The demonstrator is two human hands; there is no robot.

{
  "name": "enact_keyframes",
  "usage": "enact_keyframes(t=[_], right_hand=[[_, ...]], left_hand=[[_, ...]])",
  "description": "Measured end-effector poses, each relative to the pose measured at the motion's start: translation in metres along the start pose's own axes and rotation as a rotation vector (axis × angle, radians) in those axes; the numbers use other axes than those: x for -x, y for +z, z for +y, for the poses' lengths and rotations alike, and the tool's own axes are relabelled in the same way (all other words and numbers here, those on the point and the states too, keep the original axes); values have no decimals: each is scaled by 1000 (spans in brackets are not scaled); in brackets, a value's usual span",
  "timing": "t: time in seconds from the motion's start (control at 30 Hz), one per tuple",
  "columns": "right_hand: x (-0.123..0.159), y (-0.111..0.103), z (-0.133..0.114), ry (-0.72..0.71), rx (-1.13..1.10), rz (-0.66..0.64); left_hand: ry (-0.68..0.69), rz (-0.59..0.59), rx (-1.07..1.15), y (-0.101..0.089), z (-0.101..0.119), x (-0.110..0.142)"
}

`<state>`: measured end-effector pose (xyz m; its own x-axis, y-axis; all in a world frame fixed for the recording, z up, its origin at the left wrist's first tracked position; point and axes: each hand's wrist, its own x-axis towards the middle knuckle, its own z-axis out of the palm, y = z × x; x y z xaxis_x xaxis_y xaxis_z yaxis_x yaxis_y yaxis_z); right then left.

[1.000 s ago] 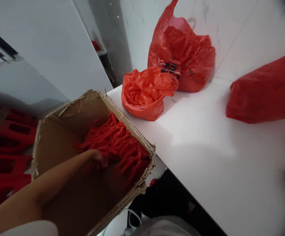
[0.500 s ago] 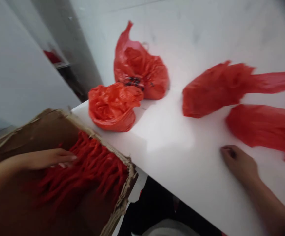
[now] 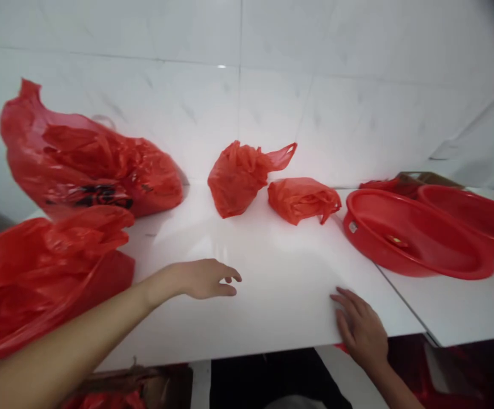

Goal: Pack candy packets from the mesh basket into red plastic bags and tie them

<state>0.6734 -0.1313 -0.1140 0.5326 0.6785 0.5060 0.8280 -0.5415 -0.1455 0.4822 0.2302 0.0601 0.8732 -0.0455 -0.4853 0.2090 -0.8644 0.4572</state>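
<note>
Above the white table (image 3: pixel 268 295) my left hand (image 3: pixel 206 278) reaches in from the left with fingers apart and holds nothing. My right hand (image 3: pixel 361 329) rests near the table's front edge, fingers spread, also with nothing in it. Beyond them, toward the wall, stand a red plastic bag (image 3: pixel 236 182) with its handle sticking out to the right and a second, flatter red bag (image 3: pixel 302 199). Neither hand touches a bag. My left forearm passes in front of a large open red bag (image 3: pixel 51 272).
At the back left a big red bag (image 3: pixel 102 170) with black print leans by the tiled wall (image 3: pixel 196 96). Two red basins stand at the right, the nearer basin (image 3: pixel 421 272) over a table seam. A cardboard box (image 3: pixel 166 386) with red bags sits below the front edge.
The view has swung right, from the cardboard box to the table. My left hand has come out of the box, away from the red bags, and is over the table. My right hand has opened.
</note>
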Motion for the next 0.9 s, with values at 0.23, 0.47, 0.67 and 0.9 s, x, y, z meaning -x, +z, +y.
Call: enact_keyframes(t=[0.23, 0.47, 0.67, 0.9], right_hand=[[-13, -9, -11, 121, -68, -33], [-143, -9, 8, 181, -429, -110], [-261, 51, 33, 309, -388, -17], [-253, 81, 47, 283, -432, -159]], left_hand=[[-13, -12, -96, -3, -8, -64], [-208, 360, -189, 21, 37, -145], [-377, 769, -266, 73, 52, -195], [-240, 1066, -185, 81, 31, -204]])
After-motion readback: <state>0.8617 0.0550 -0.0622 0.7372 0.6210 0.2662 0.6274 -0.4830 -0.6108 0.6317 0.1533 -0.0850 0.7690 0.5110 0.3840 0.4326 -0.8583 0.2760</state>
